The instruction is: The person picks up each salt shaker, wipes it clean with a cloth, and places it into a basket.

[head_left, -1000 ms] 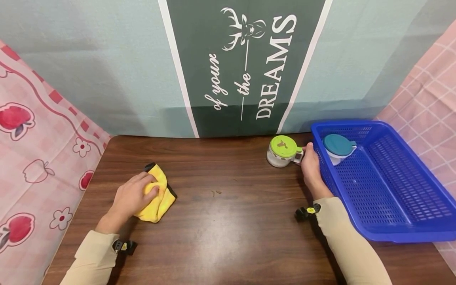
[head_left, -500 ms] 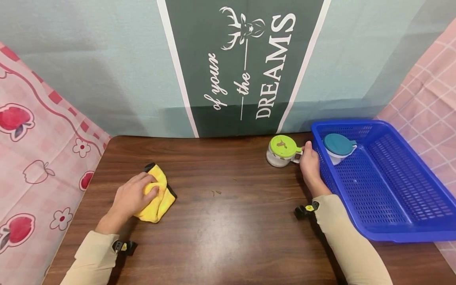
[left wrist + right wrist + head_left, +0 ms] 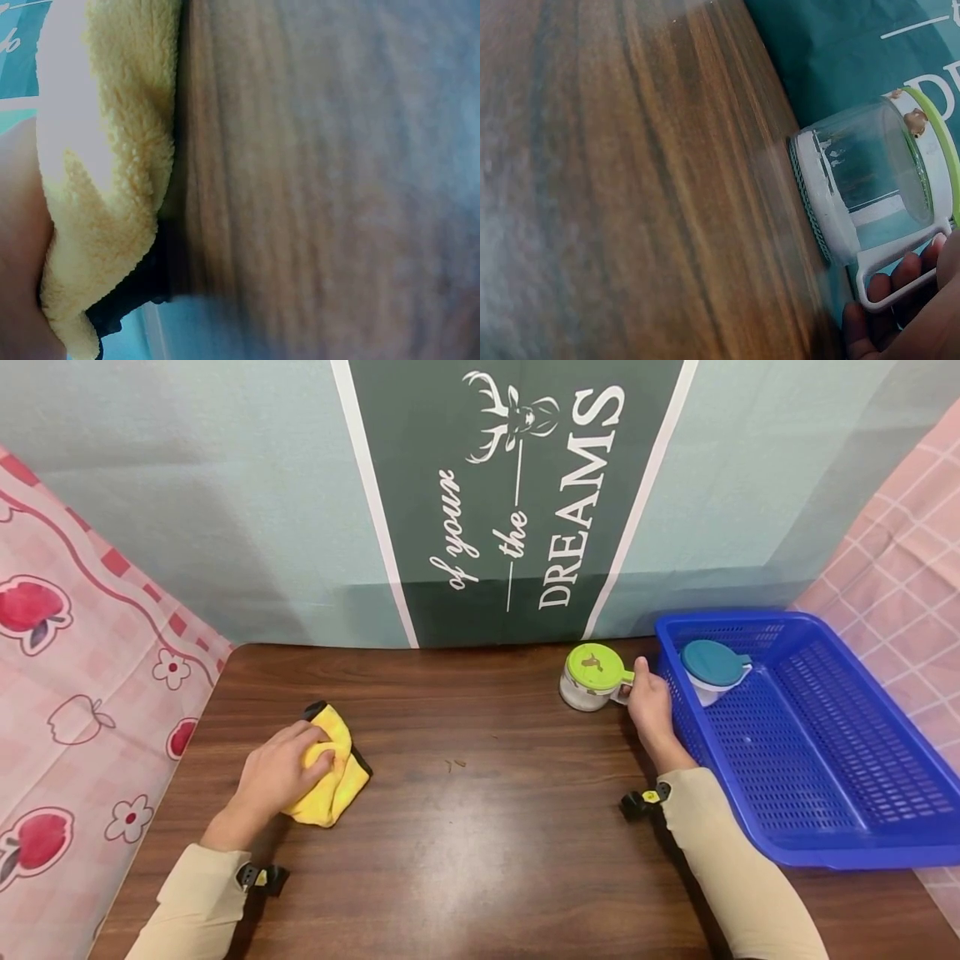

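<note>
My left hand grips a yellow cloth with black edging, bunched on the table at the left. Up close in the left wrist view, the fluffy cloth covers most of the fingers. Toward the back right, a seasoning jar with a stained lime-green lid stands upright. My right hand holds its white handle, between the jar and the blue basket. The right wrist view shows fingers curled through the handle, brown smears on the jar's white collar, and white contents low inside the clear jar.
A blue perforated basket stands at the right, with a teal-lidded jar inside its far left corner. Small brown bits lie mid-table on the dark wooden table. Fabric curtains border the back and sides.
My right hand has shifted slightly left, bringing its thumb over the jar's handle and lid tab. The jar has barely moved. My left hand and the cloth stay in place.
</note>
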`<state>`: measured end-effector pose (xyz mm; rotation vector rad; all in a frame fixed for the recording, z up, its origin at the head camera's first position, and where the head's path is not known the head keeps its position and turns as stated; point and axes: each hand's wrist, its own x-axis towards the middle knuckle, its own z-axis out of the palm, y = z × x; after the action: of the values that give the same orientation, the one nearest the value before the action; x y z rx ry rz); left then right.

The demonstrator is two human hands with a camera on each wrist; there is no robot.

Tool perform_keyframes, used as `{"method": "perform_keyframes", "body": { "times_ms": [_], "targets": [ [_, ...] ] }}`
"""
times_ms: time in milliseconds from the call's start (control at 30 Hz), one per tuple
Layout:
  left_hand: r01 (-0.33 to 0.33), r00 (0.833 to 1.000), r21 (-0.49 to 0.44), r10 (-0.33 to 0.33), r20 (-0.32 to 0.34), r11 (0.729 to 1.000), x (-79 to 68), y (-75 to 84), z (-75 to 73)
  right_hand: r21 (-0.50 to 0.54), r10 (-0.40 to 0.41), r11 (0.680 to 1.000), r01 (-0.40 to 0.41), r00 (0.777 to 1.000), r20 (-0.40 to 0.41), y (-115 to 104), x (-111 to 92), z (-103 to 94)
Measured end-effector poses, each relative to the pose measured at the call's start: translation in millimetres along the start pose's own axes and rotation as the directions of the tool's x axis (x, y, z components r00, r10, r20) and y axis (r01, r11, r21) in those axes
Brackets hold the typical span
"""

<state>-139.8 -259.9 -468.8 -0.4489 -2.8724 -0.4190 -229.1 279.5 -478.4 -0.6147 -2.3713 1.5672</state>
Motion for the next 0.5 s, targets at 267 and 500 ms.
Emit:
{"method": "perform_keyframes", "body": {
  "times_ms": [267, 500],
  "targets": [
    [0.002, 1.0, -0.001, -0.002, 0.002, 1.0, 0.5, 0.4, -1.0, -0.034, 0.019, 0.999, -0.018, 0.999, 0.038, -3.4, -3.1, -3.2],
    [0.002, 1.0, -0.01, -0.002, -0.003, 1.0, -0.1, -0.2, -0.8, -0.041, 0.034, 0.999, -0.032, 0.999, 0.031, -8.0, -7.2, -1.9]
  ]
}}
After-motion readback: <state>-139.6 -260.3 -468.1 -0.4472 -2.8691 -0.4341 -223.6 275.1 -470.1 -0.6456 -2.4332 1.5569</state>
